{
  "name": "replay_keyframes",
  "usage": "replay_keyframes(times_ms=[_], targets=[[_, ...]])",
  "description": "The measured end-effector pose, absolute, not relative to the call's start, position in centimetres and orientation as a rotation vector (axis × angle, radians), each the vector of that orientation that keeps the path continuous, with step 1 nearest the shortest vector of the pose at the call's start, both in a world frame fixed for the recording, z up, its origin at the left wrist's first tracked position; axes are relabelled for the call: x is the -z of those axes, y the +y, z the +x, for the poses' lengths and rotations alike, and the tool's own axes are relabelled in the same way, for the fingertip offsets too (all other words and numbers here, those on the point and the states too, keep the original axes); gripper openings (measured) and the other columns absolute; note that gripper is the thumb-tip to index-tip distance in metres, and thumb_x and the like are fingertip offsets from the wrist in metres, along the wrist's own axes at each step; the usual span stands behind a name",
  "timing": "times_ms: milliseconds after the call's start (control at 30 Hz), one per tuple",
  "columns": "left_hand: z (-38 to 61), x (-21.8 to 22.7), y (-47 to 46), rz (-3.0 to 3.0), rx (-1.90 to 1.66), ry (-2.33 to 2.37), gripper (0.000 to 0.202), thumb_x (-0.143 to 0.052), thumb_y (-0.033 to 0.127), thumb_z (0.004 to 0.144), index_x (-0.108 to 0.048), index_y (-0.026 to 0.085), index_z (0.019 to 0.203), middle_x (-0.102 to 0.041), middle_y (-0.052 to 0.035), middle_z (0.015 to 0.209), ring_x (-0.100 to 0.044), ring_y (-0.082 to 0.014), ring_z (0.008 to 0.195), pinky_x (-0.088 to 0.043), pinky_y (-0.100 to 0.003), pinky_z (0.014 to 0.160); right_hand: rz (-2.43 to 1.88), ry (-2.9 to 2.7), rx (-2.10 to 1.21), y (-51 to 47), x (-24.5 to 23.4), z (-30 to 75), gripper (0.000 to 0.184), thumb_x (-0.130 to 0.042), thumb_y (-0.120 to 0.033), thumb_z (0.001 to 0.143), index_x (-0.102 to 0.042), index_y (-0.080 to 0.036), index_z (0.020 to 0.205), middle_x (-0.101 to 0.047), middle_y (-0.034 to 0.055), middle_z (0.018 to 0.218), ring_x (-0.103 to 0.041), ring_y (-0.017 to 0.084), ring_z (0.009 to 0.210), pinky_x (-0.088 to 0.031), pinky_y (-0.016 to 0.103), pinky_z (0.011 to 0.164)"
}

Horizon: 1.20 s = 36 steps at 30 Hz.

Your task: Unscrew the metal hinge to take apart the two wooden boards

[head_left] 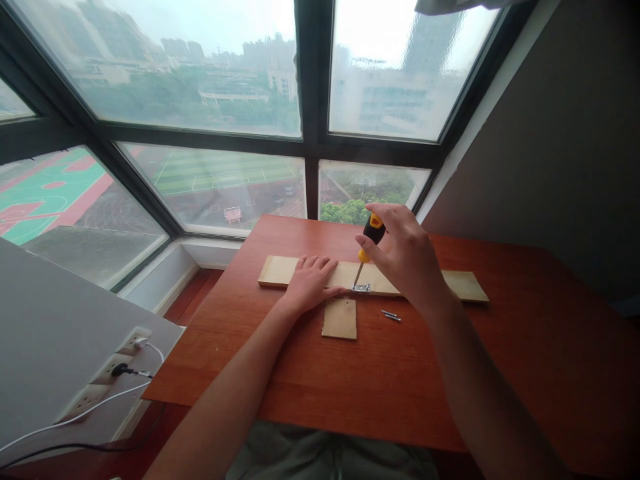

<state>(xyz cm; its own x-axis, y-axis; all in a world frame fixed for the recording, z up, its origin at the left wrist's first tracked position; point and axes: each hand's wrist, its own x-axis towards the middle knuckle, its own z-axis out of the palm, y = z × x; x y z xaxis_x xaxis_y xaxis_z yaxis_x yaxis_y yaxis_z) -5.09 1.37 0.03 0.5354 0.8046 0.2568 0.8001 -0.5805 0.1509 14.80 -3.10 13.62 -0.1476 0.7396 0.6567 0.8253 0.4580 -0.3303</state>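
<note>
My right hand (407, 250) grips a black and yellow screwdriver (374, 230), which leans slightly with its shaft pointing down. The tip meets a small silver metal hinge (362, 289) at the near edge of a long pale wooden board (277, 270). Flat on that board, left of the hinge, lies my left hand (313, 280) with its fingers stretched out and its thumb towards the hinge. Just below the hinge is a small wooden piece (340, 320) with a hole near its top edge. Two screws (391, 315) rest on the table to its right.
The reddish-brown table (300, 380) stands against large windows with a dark frame (313, 100). A grey wall (540, 140) rises on the right. At lower left, sockets (107, 370) on a low wall hold plugs with a white and a black cable.
</note>
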Motion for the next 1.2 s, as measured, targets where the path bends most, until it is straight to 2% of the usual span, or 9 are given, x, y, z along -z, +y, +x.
replay_keyframes(times_ms=[100,200,267,367,500,600,733,933,1200], targets=[[-5.09,0.01,1.39,2.738,-0.469,1.431,0.068,-0.047,0.072,0.086,-0.052,0.024,0.134,-0.058,-0.0108,0.134,-0.048,-0.0306,0.125,-0.025,-0.048,0.112,-1.325,-1.917,0.143,-3.13,-13.67,14.95,0.037,-0.055,-0.027,0.089,-0.058,-0.024,0.126,-0.063,0.0107,0.118,-0.062,0.028,0.103,-0.053,0.046,0.087],[-5.08,0.07,1.44,2.733,-0.467,1.43,0.068,-0.048,0.071,0.086,-0.052,0.025,0.136,-0.058,-0.0107,0.134,-0.047,-0.0304,0.126,-0.025,-0.048,0.112,-1.257,-1.937,0.109,-3.16,-13.62,14.91,0.047,-0.049,-0.016,0.086,-0.052,-0.023,0.132,-0.061,0.012,0.125,-0.06,0.028,0.111,-0.053,0.045,0.088],[-5.07,0.09,1.46,2.729,-0.461,1.432,0.067,-0.049,0.07,0.086,-0.051,0.026,0.136,-0.057,-0.0106,0.134,-0.047,-0.0304,0.126,-0.025,-0.048,0.112,-1.234,-1.939,0.091,-3.17,-13.56,14.85,0.052,-0.048,-0.014,0.083,-0.048,-0.023,0.135,-0.058,0.013,0.13,-0.057,0.029,0.118,-0.052,0.046,0.09],[-5.07,0.07,1.44,2.727,-0.457,1.433,0.066,-0.05,0.069,0.086,-0.051,0.027,0.137,-0.057,-0.0105,0.135,-0.047,-0.0305,0.127,-0.025,-0.048,0.112,-1.274,-1.939,0.092,-3.17,-13.56,14.85,0.048,-0.05,-0.02,0.086,-0.05,-0.023,0.133,-0.058,0.0133,0.13,-0.058,0.03,0.115,-0.052,0.048,0.089],[-5.1,-0.02,1.39,2.735,-0.461,1.43,0.066,-0.048,0.07,0.087,-0.052,0.025,0.136,-0.058,-0.0107,0.134,-0.047,-0.0304,0.126,-0.025,-0.048,0.112,-1.366,-1.92,0.109,-3.2,-13.77,15.05,0.041,-0.056,-0.031,0.088,-0.057,-0.024,0.129,-0.062,0.0118,0.121,-0.062,0.029,0.103,-0.053,0.048,0.086],[-5.11,-0.05,1.4,2.741,-0.462,1.425,0.067,-0.048,0.071,0.086,-0.052,0.024,0.135,-0.058,-0.011,0.133,-0.048,-0.0306,0.125,-0.026,-0.048,0.111,-1.339,-1.927,0.113,-3.18,-13.82,15.17,0.042,-0.053,-0.023,0.087,-0.057,-0.023,0.129,-0.062,0.0116,0.122,-0.062,0.028,0.104,-0.053,0.047,0.087],[-5.09,-0.02,1.43,2.738,-0.461,1.431,0.066,-0.049,0.07,0.086,-0.052,0.025,0.135,-0.057,-0.011,0.133,-0.047,-0.0305,0.126,-0.026,-0.048,0.112,-1.283,-1.935,0.095,-3.15,-13.63,15.13,0.053,-0.048,-0.015,0.083,-0.049,-0.022,0.135,-0.059,0.0131,0.13,-0.059,0.03,0.113,-0.052,0.047,0.087],[-5.07,0.06,1.41,2.734,-0.456,1.438,0.065,-0.049,0.069,0.087,-0.052,0.026,0.136,-0.057,-0.0109,0.134,-0.047,-0.0304,0.126,-0.025,-0.047,0.112,-1.318,-1.949,0.09,-3.07,-13.49,15.13,0.044,-0.051,-0.026,0.088,-0.051,-0.025,0.132,-0.062,0.0119,0.125,-0.062,0.03,0.105,-0.052,0.048,0.084],[-5.07,0.1,1.44,2.739,-0.473,1.434,0.066,-0.048,0.071,0.086,-0.052,0.025,0.134,-0.058,-0.0106,0.133,-0.048,-0.0304,0.125,-0.026,-0.047,0.111,-1.295,-1.95,0.069,-3.11,-13.51,15.07,0.044,-0.05,-0.022,0.087,-0.051,-0.022,0.131,-0.065,0.0114,0.119,-0.064,0.028,0.101,-0.053,0.044,0.082]])
